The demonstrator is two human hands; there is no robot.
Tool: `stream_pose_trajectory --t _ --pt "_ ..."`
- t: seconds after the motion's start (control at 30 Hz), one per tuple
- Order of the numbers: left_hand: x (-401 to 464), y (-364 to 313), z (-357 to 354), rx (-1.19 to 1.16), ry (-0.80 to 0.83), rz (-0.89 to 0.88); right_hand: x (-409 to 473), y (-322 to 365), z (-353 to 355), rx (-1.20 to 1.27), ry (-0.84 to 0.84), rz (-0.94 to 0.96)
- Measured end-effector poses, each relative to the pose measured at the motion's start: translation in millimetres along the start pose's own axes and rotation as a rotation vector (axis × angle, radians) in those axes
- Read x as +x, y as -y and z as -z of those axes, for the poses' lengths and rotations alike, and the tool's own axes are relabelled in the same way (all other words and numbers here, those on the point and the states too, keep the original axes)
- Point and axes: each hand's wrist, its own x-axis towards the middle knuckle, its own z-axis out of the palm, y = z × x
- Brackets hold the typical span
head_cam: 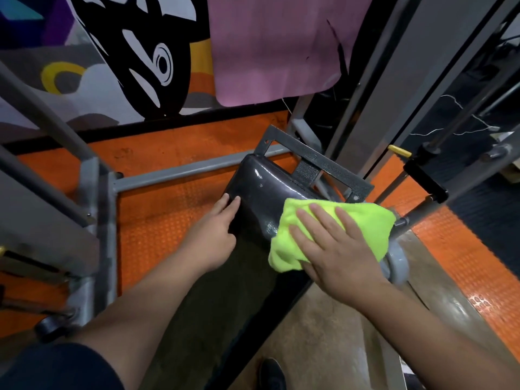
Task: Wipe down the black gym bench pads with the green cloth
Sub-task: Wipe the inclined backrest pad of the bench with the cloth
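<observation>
A long black bench pad (261, 190) runs from the bottom centre up to the middle of the view, its far end glossy. The bright green cloth (368, 223) lies bunched on the pad's right side near that end. My right hand (334, 249) lies flat on the cloth with fingers spread and straight, pressing it onto the pad. My left hand (213, 235) rests on the pad's left edge, fingers straight along the side.
A grey steel frame (180, 171) crosses the orange studded floor (157, 220) behind the pad. A dark metal bracket (318, 159) sits at the pad's far end. A pink mat (275, 46) hangs above. A grey upright post (394, 80) and machine rods stand at right. A shoe (271, 374) shows at the bottom.
</observation>
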Motion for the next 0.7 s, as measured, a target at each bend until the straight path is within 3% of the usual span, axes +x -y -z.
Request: stream_pose_trajectory --t 0.1,0.23,0.4,0.53,0.7 --pt "3.1 2.1 3.5 0.005 -0.014 0.012 26.1 18.0 7.9 0.069 0.042 -0.158" --pt "1.9 2.1 3.7 -0.007 0.005 -0.005 7.5 1.4 1.8 0.008 0.054 0.036" --pt "2.5 1.5 5.4 -0.009 -0.015 0.01 43.0 16.6 9.8 0.08 0.054 -0.168" --pt "0.8 2.6 4.6 -0.014 -0.011 -0.012 24.2 8.8 3.7 0.016 0.039 0.035" --pt "0.7 3.5 3.7 -0.021 -0.003 0.0 54.0 18.3 10.1 0.072 0.069 -0.119"
